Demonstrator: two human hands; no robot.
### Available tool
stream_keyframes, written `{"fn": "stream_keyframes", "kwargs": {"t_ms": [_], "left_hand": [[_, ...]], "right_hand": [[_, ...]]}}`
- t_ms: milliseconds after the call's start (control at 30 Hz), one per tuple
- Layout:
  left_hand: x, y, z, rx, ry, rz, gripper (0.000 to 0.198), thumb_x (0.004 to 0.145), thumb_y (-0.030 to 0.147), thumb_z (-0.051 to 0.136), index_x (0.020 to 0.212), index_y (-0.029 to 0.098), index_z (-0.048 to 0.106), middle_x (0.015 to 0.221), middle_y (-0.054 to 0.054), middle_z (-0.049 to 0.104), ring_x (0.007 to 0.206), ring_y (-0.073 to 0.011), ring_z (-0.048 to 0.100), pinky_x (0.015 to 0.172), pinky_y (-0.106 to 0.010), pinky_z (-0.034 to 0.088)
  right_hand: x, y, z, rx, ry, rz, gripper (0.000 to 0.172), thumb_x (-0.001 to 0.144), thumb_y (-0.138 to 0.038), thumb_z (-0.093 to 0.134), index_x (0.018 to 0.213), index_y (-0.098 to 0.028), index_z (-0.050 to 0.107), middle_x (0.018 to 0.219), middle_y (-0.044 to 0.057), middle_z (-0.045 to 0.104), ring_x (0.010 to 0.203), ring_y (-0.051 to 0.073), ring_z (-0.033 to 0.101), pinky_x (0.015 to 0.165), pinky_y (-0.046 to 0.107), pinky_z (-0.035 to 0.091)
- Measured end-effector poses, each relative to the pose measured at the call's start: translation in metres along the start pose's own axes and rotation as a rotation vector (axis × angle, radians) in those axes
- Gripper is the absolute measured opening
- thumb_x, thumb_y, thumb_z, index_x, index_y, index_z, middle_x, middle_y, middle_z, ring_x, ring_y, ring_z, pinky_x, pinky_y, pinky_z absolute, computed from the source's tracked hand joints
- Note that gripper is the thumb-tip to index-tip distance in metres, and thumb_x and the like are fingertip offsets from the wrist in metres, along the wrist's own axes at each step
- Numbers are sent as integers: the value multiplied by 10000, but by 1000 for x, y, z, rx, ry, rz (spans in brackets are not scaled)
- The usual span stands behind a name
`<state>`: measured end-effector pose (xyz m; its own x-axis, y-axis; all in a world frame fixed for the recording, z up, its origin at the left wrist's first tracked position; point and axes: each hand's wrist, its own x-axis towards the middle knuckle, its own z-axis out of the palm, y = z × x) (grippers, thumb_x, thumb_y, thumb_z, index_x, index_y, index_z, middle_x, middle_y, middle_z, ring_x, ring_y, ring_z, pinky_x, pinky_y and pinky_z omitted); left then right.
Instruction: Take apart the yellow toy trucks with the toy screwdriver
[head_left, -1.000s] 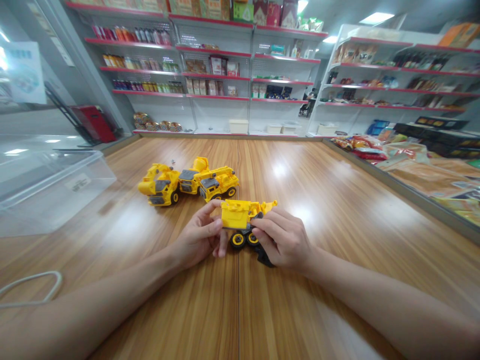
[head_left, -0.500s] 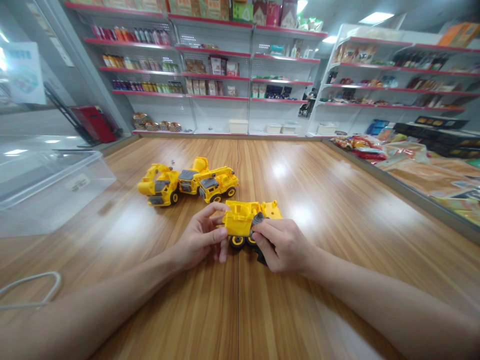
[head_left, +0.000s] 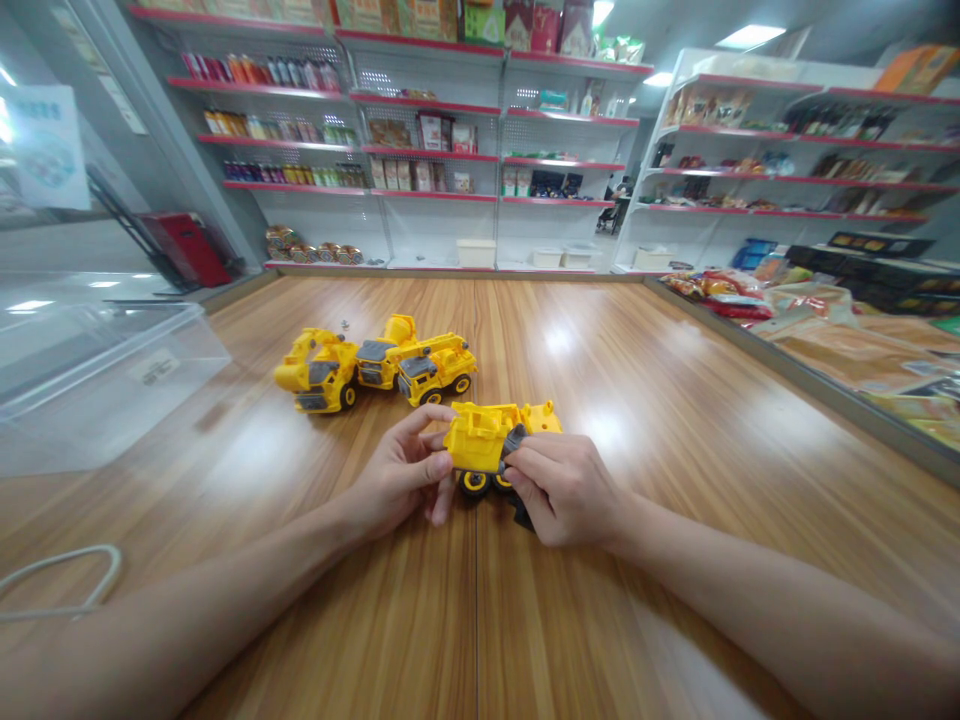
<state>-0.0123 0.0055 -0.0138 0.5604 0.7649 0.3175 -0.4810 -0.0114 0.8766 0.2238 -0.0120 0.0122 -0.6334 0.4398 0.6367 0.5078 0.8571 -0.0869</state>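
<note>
Nearest, towards the left side of the wooden tabletop [head_left: 637, 590], a pale loop [head_left: 114, 572] shows beside the person's left forearm. A little farther in, over the tabletop's middle seam and well short of its far edge, is a yellow toy dump truck [head_left: 475, 452]. The left hand [head_left: 411, 468] has thumb and fingers closed about the end of its bed; the right hand [head_left: 566, 488] pinches the other end near a grey part [head_left: 514, 438], covering much of that end. A black part [head_left: 523, 514] shows below the right fingers; whether the wheels touch the wood cannot be told. The truck looks like light, stiff plastic, smooth enough to slip slightly; the bed walls and chassis should give a sound hold, while small jointed parts might come loose under force.

Beyond it, left of the seam, stand a toy crane truck [head_left: 442, 374], a toy mixer truck [head_left: 379, 362] and a toy excavator [head_left: 321, 375]. A clear bin [head_left: 75, 400] sits at the tabletop's left, its white label [head_left: 157, 367] too blurred to read. Packets [head_left: 840, 340] lie past the right edge; beyond the far edge, shelves [head_left: 427, 155] hold goods whose print is illegible.
</note>
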Motion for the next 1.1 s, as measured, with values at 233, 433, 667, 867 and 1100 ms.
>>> {"fn": "stream_keyframes", "kwargs": {"t_ms": [233, 433, 667, 867, 1100], "left_hand": [[0, 2, 2, 26, 31, 3, 314, 888, 279, 646, 1173, 277, 513, 880, -37, 720, 398, -112, 628, 318, -108, 389], [1, 2, 5, 10, 61, -2, 335, 876, 314, 665, 1174, 277, 517, 777, -1, 706, 383, -110, 613, 313, -115, 387], [1, 4, 6, 2, 96, 4, 345, 863, 325, 680, 1176, 279, 541, 680, 19, 681, 363, -106, 594, 324, -107, 372], [2, 3, 6, 14, 63, 8, 317, 882, 306, 655, 1171, 287, 526, 755, 1, 710, 378, -104, 606, 322, -112, 399], [2, 2, 5, 18, 87, 16, 323, 881, 317, 657, 1175, 288, 526, 640, 30, 660, 364, -99, 586, 332, -97, 364]], "right_hand": [[1, -1, -1, -47, 36, -24, 179, 922, -174, 471, 769, -165, 564, 685, 20, 564, 600, 137, 467, 571, 292, 332], [3, -2, -2, -82, 53, -57, 151, 922, -169, 480, 806, -166, 577, 691, 25, 580, 604, 147, 486, 574, 297, 352], [3, -4, -1, -18, 65, 20, 101, 917, -215, 508, 928, -160, 592, 792, 42, 618, 681, 157, 546, 617, 286, 410], [3, -3, -3, -1, -14, 28, 176, 916, -213, 465, 790, -165, 577, 723, 37, 578, 641, 157, 501, 611, 304, 389], [2, -2, 0, 54, 45, 46, 61, 899, -204, 509, 914, -168, 556, 810, 49, 611, 705, 161, 540, 628, 290, 418]]}}
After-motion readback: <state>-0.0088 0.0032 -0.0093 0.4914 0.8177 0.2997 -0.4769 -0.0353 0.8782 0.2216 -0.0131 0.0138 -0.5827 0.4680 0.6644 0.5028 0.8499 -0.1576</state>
